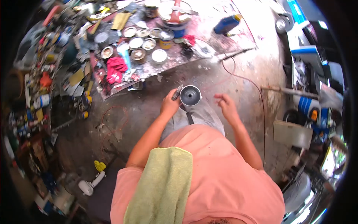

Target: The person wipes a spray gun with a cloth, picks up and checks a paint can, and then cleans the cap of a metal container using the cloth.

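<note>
In front of my waist, my left hand (170,103) is wrapped round the body of a spray gun, most of which the fingers and cup hide. Its round metal cup (190,96) has no lid and faces up, showing a dark inside with a small hole at the bottom. My right hand (226,106) hovers to the right of the cup, apart from it. Its fingers are loosely bent and spaced, with nothing visible in them.
Ahead stands a stained worktable (201,26) with several paint cans (136,43), a red cloth (116,70) and a blue bottle (227,24). A thin hose (248,79) trails over the floor at right. Cluttered shelves (41,100) line the left. A green towel (160,183) hangs over my shoulder.
</note>
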Demonstrator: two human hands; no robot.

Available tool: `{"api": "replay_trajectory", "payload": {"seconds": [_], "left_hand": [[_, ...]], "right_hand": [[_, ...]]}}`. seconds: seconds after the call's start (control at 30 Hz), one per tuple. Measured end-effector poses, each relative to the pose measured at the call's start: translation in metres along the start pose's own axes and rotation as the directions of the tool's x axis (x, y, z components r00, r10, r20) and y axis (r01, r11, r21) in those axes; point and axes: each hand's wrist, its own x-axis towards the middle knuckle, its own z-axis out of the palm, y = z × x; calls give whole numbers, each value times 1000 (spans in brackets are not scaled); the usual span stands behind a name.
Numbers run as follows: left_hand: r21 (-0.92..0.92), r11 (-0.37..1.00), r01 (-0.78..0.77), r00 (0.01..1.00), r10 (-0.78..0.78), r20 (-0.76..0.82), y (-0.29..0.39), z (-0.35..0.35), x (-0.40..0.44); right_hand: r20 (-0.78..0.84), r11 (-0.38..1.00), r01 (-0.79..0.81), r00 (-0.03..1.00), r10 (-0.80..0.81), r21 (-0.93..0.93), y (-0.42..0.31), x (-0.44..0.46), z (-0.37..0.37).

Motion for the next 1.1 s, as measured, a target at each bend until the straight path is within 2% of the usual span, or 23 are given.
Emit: {"api": "replay_trajectory", "payload": {"seconds": [0.07,0.13,0.17,0.3,0.4,0.5,0.6,0.7,0.8,0.9,1.0,1.07,1.1], "left_hand": [[-24,997,-69,990,71,121,31,9,3],[-8,990,-139,965,137,223,52,25,6],[28,992,-122,949,108,297,67,34,4],[-42,976,-214,854,208,477,105,80,-7],[-88,970,-227,706,226,672,127,106,-22],[90,949,-301,595,113,795,141,125,-49],[132,916,-378,469,67,880,141,135,-82],[179,893,-413,422,13,906,140,139,-118],[207,886,-415,399,-27,917,136,144,-145],[191,856,-481,430,41,902,133,152,-165],[199,814,-545,520,143,842,151,161,-173],[202,834,-514,585,169,793,161,175,-167],[186,838,-513,611,204,765,172,180,-162]], "right_hand": [[-12,988,-139,990,141,72,37,-42,4],[-55,968,-175,981,187,179,47,-76,11],[-77,956,-182,976,205,232,50,-90,14],[-142,964,-191,966,218,186,28,-136,8],[-196,953,-263,937,290,151,16,-164,0],[-230,935,-312,910,346,170,38,-197,0],[-190,901,-387,886,422,198,88,-235,10],[-161,878,-383,884,439,288,104,-272,23],[-85,840,-504,845,528,200,99,-295,21],[82,836,-467,882,464,289,104,-311,14],[65,968,-112,993,100,223,43,-321,-2],[-130,982,139,984,-122,130,-16,-316,-5],[-239,961,270,938,-250,53,-33,-306,-2]]}}
